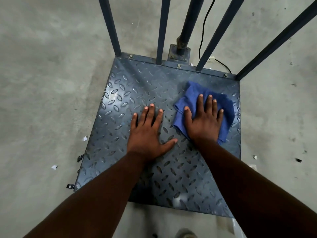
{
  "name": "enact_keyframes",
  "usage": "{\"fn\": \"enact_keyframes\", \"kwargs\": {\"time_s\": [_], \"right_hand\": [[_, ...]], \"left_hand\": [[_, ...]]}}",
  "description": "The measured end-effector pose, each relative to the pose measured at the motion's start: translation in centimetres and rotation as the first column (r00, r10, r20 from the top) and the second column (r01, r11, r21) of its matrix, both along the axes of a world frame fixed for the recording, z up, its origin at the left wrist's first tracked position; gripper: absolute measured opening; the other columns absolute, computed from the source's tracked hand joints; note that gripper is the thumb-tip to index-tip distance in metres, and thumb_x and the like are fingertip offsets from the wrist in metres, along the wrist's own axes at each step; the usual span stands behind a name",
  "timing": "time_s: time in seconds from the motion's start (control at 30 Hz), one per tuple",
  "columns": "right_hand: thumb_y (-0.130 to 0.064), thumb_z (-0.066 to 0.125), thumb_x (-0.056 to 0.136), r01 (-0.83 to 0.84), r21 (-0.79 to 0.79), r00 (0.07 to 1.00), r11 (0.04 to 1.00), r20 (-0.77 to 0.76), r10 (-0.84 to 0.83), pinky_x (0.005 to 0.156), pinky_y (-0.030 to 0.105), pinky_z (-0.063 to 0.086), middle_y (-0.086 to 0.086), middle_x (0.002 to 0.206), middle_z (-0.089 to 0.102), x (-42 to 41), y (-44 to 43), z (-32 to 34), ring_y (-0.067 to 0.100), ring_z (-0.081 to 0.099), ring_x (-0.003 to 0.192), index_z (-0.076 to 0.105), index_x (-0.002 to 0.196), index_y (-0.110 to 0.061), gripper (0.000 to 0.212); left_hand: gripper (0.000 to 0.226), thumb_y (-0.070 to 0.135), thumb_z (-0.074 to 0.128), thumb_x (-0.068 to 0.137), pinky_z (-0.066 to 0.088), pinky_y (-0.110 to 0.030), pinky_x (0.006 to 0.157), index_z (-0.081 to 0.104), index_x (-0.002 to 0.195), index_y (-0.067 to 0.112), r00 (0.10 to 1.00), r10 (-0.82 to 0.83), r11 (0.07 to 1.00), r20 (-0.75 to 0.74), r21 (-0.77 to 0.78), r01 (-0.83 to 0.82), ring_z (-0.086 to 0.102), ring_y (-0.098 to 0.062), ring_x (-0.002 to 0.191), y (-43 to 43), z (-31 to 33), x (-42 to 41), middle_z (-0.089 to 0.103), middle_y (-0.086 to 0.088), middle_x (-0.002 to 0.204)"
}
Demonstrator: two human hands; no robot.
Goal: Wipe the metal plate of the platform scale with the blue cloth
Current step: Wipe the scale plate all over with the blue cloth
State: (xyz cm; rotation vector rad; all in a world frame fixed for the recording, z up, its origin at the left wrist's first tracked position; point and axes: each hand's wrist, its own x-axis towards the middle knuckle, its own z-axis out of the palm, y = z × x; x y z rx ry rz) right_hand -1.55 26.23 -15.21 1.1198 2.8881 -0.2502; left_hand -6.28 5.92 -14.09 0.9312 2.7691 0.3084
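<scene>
Mid-wipe I'd say: right hand point(204, 117) presses flat, fingers spread, on the blue cloth point(192, 93) near the metal plate's point(120, 103) far right corner, left hand point(149, 131) braced flat with fingers spread wide mid-plate, next sweep probably toward the left edge.

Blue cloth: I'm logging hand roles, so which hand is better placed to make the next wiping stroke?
Right. The right hand lies flat on the blue cloth, pressing it onto the metal plate. The left hand rests bare on the plate beside it, probably just bracing.

Grey concrete floor point(42, 66), black cable point(204, 28) behind the scale, scattered paper scraps point(54, 167), shoe tip point(186, 234)
</scene>
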Motion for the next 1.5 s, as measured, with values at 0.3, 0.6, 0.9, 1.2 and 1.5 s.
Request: {"fn": "enact_keyframes", "kwargs": {"time_s": [0.3,0.6,0.9,1.2,1.5], "right_hand": [[-0.073,0.017,0.1,0.004,-0.005,1.0,1.0,-0.018,-0.004,0.127,0.056,0.006,0.009,0.173,0.011,0.1,0.3,-0.2,0.03,0.008,0.16,0.012,0.166,-0.027,0.08],[-0.066,0.019,0.103,0.108,-0.003,0.994,0.994,-0.009,-0.108,0.127,0.056,0.003,0.014,0.173,0.008,-2.7,-0.6,-0.1,0.031,0.005,0.16,0.012,0.166,-0.022,0.077],[-0.044,0.032,0.105,-0.667,-0.026,0.744,0.744,-0.064,0.665,0.127,0.047,0.004,0.002,0.171,0.022,-14.0,-10.8,0.3,0.02,0.017,0.158,0.029,0.163,-0.026,0.061],[-0.048,0.022,0.106,-0.063,0.016,0.997,0.998,-0.045,0.063,0.128,0.055,0.012,0.012,0.171,0.019,-11.6,0.0,0.3,0.029,0.016,0.158,0.021,0.164,-0.019,0.065],[-0.043,0.032,0.104,-0.296,-0.025,0.954,0.955,-0.06,0.294,0.127,0.049,0.013,0.021,0.164,0.033,-16.5,-6.6,0.1,0.036,0.025,0.154,0.035,0.159,-0.013,0.063]], "left_hand": [[0.12,0.102,0.031,0.081,0.003,-0.053,0.134,0.002,0.172,0.029,1.0,-0.007,0.998,-0.027,-0.065,0.005,-0.005,-0.023,0.166,-6.1,1.0,-2.8,-0.007,-0.003,0.18],[0.126,0.103,0.031,0.078,0.0,-0.052,0.134,0.0,0.172,0.026,0.998,0.063,0.996,0.003,-0.063,-0.063,-0.01,-0.022,0.166,-6.3,0.9,-3.0,-0.008,-0.005,0.18],[0.114,0.098,0.042,0.078,0.008,-0.054,0.133,0.034,0.165,0.024,0.997,0.069,0.997,-0.028,0.021,-0.068,0.012,-0.025,0.165,-6.7,-0.1,-2.9,0.024,-0.01,0.176],[0.124,0.101,0.033,0.08,-0.004,-0.053,0.133,-0.003,0.172,0.025,0.999,0.045,0.999,0.027,0.007,-0.046,-0.017,-0.021,0.165,-7.0,0.2,-3.1,-0.016,-0.005,0.179],[0.126,0.101,0.033,0.078,-0.004,-0.053,0.133,0.001,0.172,0.025,0.997,0.07,0.997,0.045,0.017,-0.071,-0.013,-0.02,0.165,-7.1,0.4,-3.1,-0.014,-0.004,0.179]]}}
